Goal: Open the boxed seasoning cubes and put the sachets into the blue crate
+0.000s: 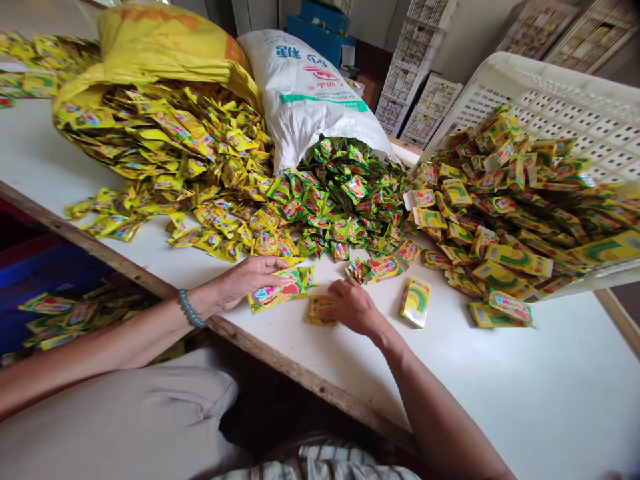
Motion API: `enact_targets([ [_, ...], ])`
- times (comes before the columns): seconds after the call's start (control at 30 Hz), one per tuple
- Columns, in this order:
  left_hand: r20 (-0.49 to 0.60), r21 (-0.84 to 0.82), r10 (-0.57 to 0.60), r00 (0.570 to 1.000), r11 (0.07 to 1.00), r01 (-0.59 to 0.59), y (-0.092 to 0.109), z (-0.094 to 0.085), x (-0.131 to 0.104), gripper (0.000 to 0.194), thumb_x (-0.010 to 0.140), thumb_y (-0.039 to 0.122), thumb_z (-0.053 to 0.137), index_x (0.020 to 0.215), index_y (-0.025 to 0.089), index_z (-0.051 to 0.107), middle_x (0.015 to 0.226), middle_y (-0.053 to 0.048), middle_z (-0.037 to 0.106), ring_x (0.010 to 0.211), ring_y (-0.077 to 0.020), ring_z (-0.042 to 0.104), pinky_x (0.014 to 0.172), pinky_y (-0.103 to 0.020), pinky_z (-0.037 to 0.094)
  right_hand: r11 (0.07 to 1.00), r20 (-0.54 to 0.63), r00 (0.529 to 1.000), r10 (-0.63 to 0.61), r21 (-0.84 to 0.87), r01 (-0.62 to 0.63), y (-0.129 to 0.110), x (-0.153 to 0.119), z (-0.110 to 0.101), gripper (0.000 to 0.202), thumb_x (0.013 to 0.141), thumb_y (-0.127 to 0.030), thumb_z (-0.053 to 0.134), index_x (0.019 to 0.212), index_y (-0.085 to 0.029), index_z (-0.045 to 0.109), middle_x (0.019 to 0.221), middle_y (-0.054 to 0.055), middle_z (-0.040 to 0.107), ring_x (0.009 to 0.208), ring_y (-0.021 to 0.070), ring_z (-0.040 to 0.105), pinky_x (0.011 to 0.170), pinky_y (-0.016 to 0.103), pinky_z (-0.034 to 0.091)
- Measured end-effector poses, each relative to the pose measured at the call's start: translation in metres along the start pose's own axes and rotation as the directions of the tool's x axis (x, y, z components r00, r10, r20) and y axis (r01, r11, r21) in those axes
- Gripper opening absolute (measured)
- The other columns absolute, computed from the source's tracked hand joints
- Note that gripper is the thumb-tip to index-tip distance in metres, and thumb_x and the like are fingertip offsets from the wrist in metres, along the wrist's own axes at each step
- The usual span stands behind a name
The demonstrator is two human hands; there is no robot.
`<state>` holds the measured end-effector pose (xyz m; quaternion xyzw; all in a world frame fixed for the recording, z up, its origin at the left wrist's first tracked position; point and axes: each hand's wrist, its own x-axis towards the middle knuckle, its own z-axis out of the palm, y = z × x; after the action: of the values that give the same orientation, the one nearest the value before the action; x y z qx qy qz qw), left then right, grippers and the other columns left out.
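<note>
From the person's head, the single view looks forward and down onto the white tabletop (465,380), close above the lap (125,413), reaching stacked crates (413,57) beyond

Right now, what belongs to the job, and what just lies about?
Likely in use: printed yellow-green packet in left hand; small yellow packet at right hand; yellow sachets; green sachets; yellow boxes; white plastic basket.
Lying about, apparently: stacked white crates.

Left sack (165,37): resting on tabletop (475,373), packets (185,140) lying inside and before it
Right sack (315,93): resting beside it, sachets (345,200) lying before
Basket (565,100): resting rightmost, cartons (520,260) lying inside and spilling leftward
Crates (413,57): standing behind
</note>
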<state>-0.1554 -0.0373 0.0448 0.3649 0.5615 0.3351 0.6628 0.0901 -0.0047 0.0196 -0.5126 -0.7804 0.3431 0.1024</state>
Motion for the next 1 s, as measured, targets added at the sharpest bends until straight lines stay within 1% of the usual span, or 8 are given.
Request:
enact_targets([
  [0.07, -0.027, 0.006, -0.004, 1.000, 1.000, 0.004, -0.002, -0.004, 0.000, 0.043, 0.057, 0.034, 0.085, 0.092, 0.017, 0.064, 0.086, -0.004, 0.076, 0.071, -0.0188, 0.071, 0.064, -0.026, 0.054, 0.998, 0.019, 1.000, -0.023, -0.060, 0.024, 0.002, -0.001, 0.001, 0.023, 0.062, -0.024, 0.080, 0.076, -0.019, 0.063, 0.089, 0.004, 0.062, 0.078, 0.0167, 0.056, 0.069, 0.027, 0.042],
  [0.13, -0.041, 0.025, -0.002, 0.999, 1.000, 0.003, -0.003, -0.006, 0.000, 0.042, 0.057, 0.033, 0.084, 0.091, 0.016, 0.065, 0.086, -0.004, 0.076, 0.070, -0.0189, 0.071, 0.063, -0.026, 0.053, 1.000, 0.020, 0.999, 0.028, -0.004, -0.027, 0.003, 0.000, -0.002, 0.019, 0.068, -0.028, 0.076, 0.070, -0.019, 0.060, 0.074, 0.001, 0.061, 0.068, 0.0147, 0.054, 0.062, 0.026, 0.040],
  [0.23, -0.033, 0.049, 0.011, 0.999, 0.999, -0.010, -0.004, -0.004, 0.000, 0.038, 0.058, 0.032, 0.085, 0.089, 0.016, 0.067, 0.084, -0.004, 0.076, 0.068, -0.0188, 0.070, 0.061, -0.026, 0.053, 0.949, -0.004, 0.998, 0.059, 0.310, -0.055, 0.002, 0.004, -0.007, 0.026, 0.076, -0.042, 0.069, 0.074, -0.019, 0.058, 0.063, -0.001, 0.059, 0.060, 0.0140, 0.053, 0.056, 0.025, 0.039],
  [0.33, 0.035, 0.032, 0.012, 0.999, 0.999, -0.013, -0.004, 0.002, 0.001, 0.036, 0.061, 0.033, 0.084, 0.088, 0.016, 0.069, 0.083, -0.005, 0.077, 0.070, -0.0190, 0.071, 0.064, -0.026, 0.054, 0.797, -0.055, 0.998, -0.005, 0.603, 0.037, -0.002, 0.008, -0.004, 0.033, 0.076, -0.050, 0.066, 0.083, -0.019, 0.058, 0.069, -0.001, 0.061, 0.065, 0.0146, 0.058, 0.059, 0.025, 0.043],
  [0.53, 0.132, 0.032, -0.018, 0.991, 0.999, 0.014, -0.003, 0.011, -0.001, 0.041, 0.061, 0.031, 0.085, 0.095, 0.016, 0.069, 0.087, -0.005, 0.078, 0.072, -0.0185, 0.072, 0.066, -0.026, 0.055, 0.891, -0.098, 0.995, -0.005, 0.451, 0.048, -0.013, 0.008, -0.003, 0.022, 0.073, -0.039, 0.069, 0.074, -0.018, 0.063, 0.060, -0.002, 0.058, 0.057, 0.0118, 0.052, 0.055, 0.023, 0.038],
  [0.63, 0.138, 0.053, -0.021, 0.990, 0.999, 0.014, -0.004, 0.013, 0.000, 0.037, 0.062, 0.031, 0.085, 0.092, 0.016, 0.069, 0.085, -0.005, 0.078, 0.070, -0.0181, 0.072, 0.064, -0.025, 0.055, 0.891, -0.093, 0.995, -0.022, 0.451, 0.062, -0.015, 0.007, -0.002, 0.015, 0.071, -0.032, 0.071, 0.073, -0.018, 0.066, 0.058, -0.003, 0.057, 0.055, 0.0101, 0.048, 0.053, 0.022, 0.035],
  [0.83, 0.157, 0.087, -0.009, 0.988, 0.996, -0.005, -0.003, 0.022, 0.000, 0.033, 0.064, 0.031, 0.083, 0.091, 0.016, 0.069, 0.085, -0.004, 0.078, 0.072, -0.0180, 0.072, 0.065, -0.025, 0.055, 0.663, 0.015, 0.994, 0.112, 0.743, -0.086, -0.019, 0.007, 0.014, 0.026, 0.062, -0.038, 0.076, 0.069, -0.016, 0.062, 0.055, -0.004, 0.054, 0.051, 0.0099, 0.049, 0.052, 0.023, 0.041],
  [1.0, 0.113, -0.007, -0.003, 0.994, 1.000, 0.004, -0.001, 0.022, 0.004, 0.038, 0.062, 0.030, 0.085, 0.093, 0.017, 0.069, 0.090, -0.004, 0.077, 0.073, -0.0166, 0.071, 0.068, -0.024, 0.055, 0.586, -0.010, 0.995, 0.097, 0.809, -0.049, -0.024, 0.006, 0.004, 0.030, 0.063, -0.038, 0.078, 0.080, -0.017, 0.064, 0.062, -0.001, 0.063, 0.055, 0.0114, 0.055, 0.054, 0.024, 0.043],
])
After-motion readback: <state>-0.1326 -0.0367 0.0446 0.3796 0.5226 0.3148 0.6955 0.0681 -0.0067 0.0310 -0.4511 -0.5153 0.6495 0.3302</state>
